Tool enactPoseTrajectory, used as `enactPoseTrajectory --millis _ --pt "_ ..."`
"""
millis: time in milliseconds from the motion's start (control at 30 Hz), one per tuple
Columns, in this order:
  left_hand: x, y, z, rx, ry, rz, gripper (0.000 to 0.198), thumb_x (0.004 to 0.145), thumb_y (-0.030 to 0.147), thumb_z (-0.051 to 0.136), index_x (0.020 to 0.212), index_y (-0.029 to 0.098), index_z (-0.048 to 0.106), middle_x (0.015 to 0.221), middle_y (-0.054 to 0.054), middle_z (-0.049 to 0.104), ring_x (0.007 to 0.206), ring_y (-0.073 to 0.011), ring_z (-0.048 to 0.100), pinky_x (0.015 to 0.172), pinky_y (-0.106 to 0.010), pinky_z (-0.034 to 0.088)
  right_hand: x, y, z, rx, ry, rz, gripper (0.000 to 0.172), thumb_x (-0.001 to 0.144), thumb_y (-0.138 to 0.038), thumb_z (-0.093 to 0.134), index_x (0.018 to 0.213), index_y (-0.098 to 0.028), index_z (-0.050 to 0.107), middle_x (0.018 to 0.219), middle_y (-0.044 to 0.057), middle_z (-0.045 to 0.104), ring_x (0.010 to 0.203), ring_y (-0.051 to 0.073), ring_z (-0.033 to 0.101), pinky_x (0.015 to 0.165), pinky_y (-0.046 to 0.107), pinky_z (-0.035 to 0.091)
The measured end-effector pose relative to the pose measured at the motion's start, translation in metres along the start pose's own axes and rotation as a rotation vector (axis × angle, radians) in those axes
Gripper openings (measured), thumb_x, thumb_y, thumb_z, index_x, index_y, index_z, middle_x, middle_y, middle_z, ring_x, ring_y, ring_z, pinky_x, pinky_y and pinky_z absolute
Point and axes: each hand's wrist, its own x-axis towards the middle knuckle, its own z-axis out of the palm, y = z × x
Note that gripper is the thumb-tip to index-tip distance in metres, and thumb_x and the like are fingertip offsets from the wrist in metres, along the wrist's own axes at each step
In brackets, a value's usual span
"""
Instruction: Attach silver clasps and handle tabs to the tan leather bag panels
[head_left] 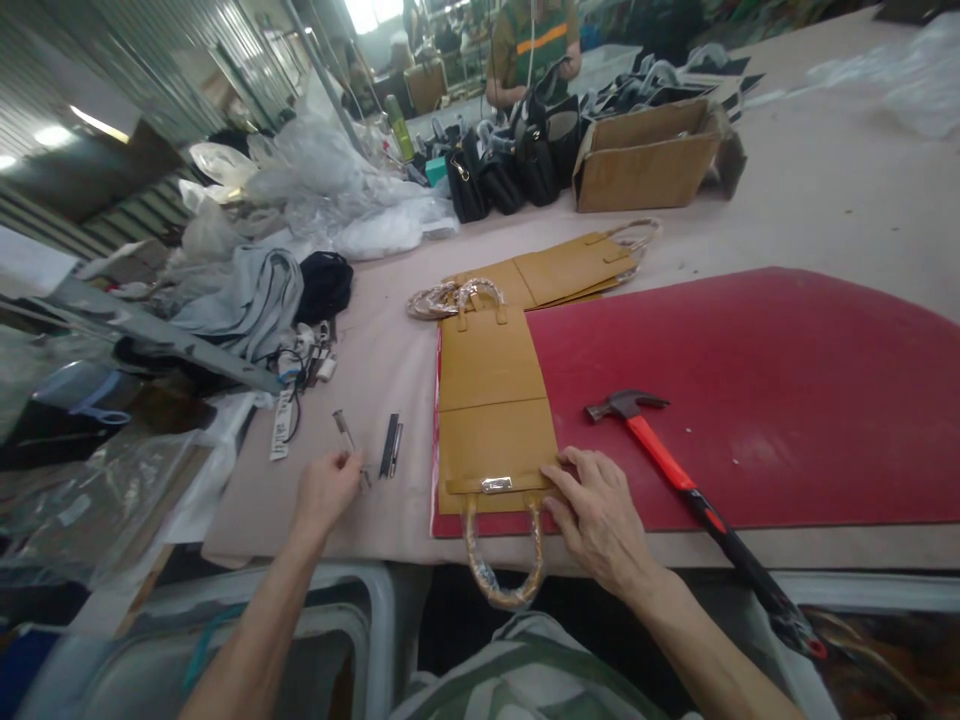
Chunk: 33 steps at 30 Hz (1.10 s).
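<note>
Showing a desk [825, 200] seen from the near edge, left to right: the left hand [326, 490], fingers curled over a small metal piece that can scarcely be made out, just near of a metal pin [344, 428] and two dark strips [391, 444]; a tan bag panel [491, 400] lying flat across the left edge of a red mat [750, 400], its wrapped handle [502, 565] overhanging the near edge; the right hand [596, 515], open, fingertips pressing the panel's near right corner beside a metal clasp [496, 485]; a red-handled hammer [675, 470] on the mat
</note>
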Motion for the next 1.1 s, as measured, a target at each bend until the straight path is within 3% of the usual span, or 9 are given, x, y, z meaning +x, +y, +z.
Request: enactPoseTrajectory --millis 100,200,300,367,500,600,700,867,1100 --pt "0.005 -0.031 -0.008 0.353 -0.040 -0.082 0.036 0.088 0.042 0.047 0.070 0.018 0.066 0.078 -0.016 0.073 0.082 -0.0352 0.069 0.066 -0.036 0.045 0.000 0.003 0.003 0.012 0.027 -0.014 0.025 0.096 -0.022 0.055 0.118 -0.018 0.066 0.125 0.016 0.056 0.114 0.031 0.049 0.099 0.050 0.042" --pt "-0.004 -0.033 -0.004 0.465 -0.016 -0.021 0.041 0.094 0.039 0.040 0.084 0.015 0.071 0.094 -0.021 0.073 0.093 -0.0376 0.068 0.074 -0.041 0.048 0.002 0.007 0.005 0.002 0.059 -0.048 0.023 0.096 -0.023 0.056 0.115 -0.018 0.067 0.125 0.015 0.055 0.114 0.031 0.049 0.098 0.049 0.042" --pt "-0.025 -0.012 0.007 0.417 0.140 0.226 0.035 0.096 0.035 0.043 0.097 0.013 0.070 0.103 -0.020 0.070 0.103 -0.0355 0.064 0.087 -0.044 0.049 0.009 0.007 0.002 -0.010 0.018 -0.096 0.020 0.097 -0.022 0.055 0.112 -0.019 0.067 0.125 0.014 0.057 0.112 0.030 0.051 0.096 0.046 0.043" --pt "-0.043 0.012 0.018 0.265 0.159 0.463 0.025 0.097 0.030 0.049 0.103 0.016 0.068 0.106 -0.015 0.069 0.103 -0.0308 0.063 0.092 -0.041 0.048 0.016 0.005 -0.002 -0.024 -0.051 -0.151 0.021 0.099 -0.021 0.052 0.113 -0.019 0.067 0.120 0.013 0.061 0.106 0.027 0.052 0.091 0.041 0.043" --pt "-0.073 0.061 0.037 0.093 -0.075 0.902 0.011 0.096 0.022 0.057 0.104 0.018 0.064 0.105 -0.009 0.067 0.101 -0.0254 0.060 0.090 -0.038 0.049 0.029 0.003 -0.008 -0.187 -0.177 -0.321 0.023 0.096 -0.013 0.050 0.114 -0.019 0.064 0.104 0.009 0.065 0.090 0.024 0.051 0.079 0.036 0.040" --pt "-0.079 0.085 0.040 0.234 -0.174 1.062 0.008 0.095 0.016 0.056 0.099 0.016 0.063 0.100 -0.010 0.063 0.094 -0.0265 0.058 0.084 -0.039 0.049 0.033 0.000 -0.009 -0.294 -0.225 -0.432 0.023 0.090 -0.005 0.051 0.106 -0.016 0.063 0.098 0.010 0.063 0.083 0.024 0.049 0.076 0.036 0.039" --pt "-0.077 0.096 0.037 0.418 -0.194 1.214 0.012 0.094 0.011 0.050 0.097 0.013 0.061 0.097 -0.013 0.061 0.088 -0.0280 0.056 0.076 -0.041 0.047 0.034 -0.002 -0.008 -0.327 -0.243 -0.472 0.023 0.089 -0.003 0.049 0.103 -0.014 0.063 0.094 0.011 0.062 0.079 0.024 0.047 0.073 0.036 0.038" --pt "-0.072 0.095 0.035 0.560 -0.151 1.370 0.016 0.093 0.007 0.047 0.096 0.011 0.062 0.091 -0.014 0.061 0.080 -0.0271 0.055 0.066 -0.038 0.044 0.033 0.001 -0.009 -0.301 -0.251 -0.489 0.023 0.089 -0.004 0.048 0.104 -0.014 0.062 0.095 0.011 0.062 0.081 0.024 0.046 0.075 0.035 0.038" --pt "-0.050 0.056 0.040 0.151 -0.171 1.481 0.025 0.097 0.007 0.040 0.102 0.014 0.064 0.097 -0.011 0.065 0.090 -0.0231 0.059 0.085 -0.035 0.048 0.031 0.015 -0.015 -0.159 -0.282 -0.518 0.013 0.092 -0.013 0.055 0.089 -0.021 0.065 0.101 0.008 0.064 0.088 0.022 0.049 0.080 0.033 0.040"
